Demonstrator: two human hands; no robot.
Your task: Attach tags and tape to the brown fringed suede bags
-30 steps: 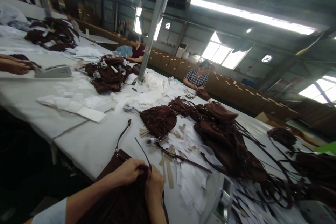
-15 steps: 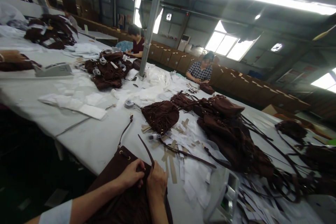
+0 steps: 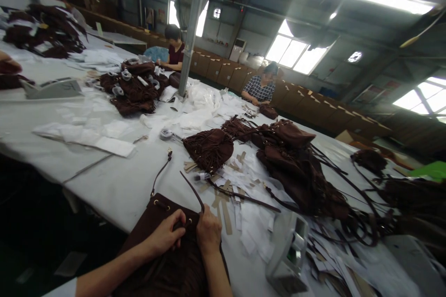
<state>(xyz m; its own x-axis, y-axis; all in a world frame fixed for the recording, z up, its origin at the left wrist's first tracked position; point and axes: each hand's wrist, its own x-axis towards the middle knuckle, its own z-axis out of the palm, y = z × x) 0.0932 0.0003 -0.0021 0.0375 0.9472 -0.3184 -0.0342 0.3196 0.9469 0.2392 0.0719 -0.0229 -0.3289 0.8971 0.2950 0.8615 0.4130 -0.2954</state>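
A dark brown drawstring bag [image 3: 139, 236] with brass eyelets along its top edge lies at the near table edge. Over the top of its front, my left hand [image 3: 169, 232] has its fingers curled beside an eyelet; what they pinch, if anything, is hidden. My right hand [image 3: 209, 232] is closed round the bag's top right corner, at the base of a thin brown strap [image 3: 191, 190] that sticks up past it. Another short strap with a metal clasp [image 3: 162, 171] rises from the bag's left corner and rests on the table.
Ahead lie a fringed brown bag [image 3: 209, 148] and a heap of brown bags [image 3: 285, 176] with long straps. Paper strips [image 3: 251, 227] surround a grey tape dispenser [image 3: 287, 255] at right. A metal post [image 3: 191, 32] stands mid-table; two people work beyond.
The view has shifted slightly, so the table things sit further left. My left hand has drawn back a little from the right hand, uncovering an eyelet. My right hand keeps its grip.
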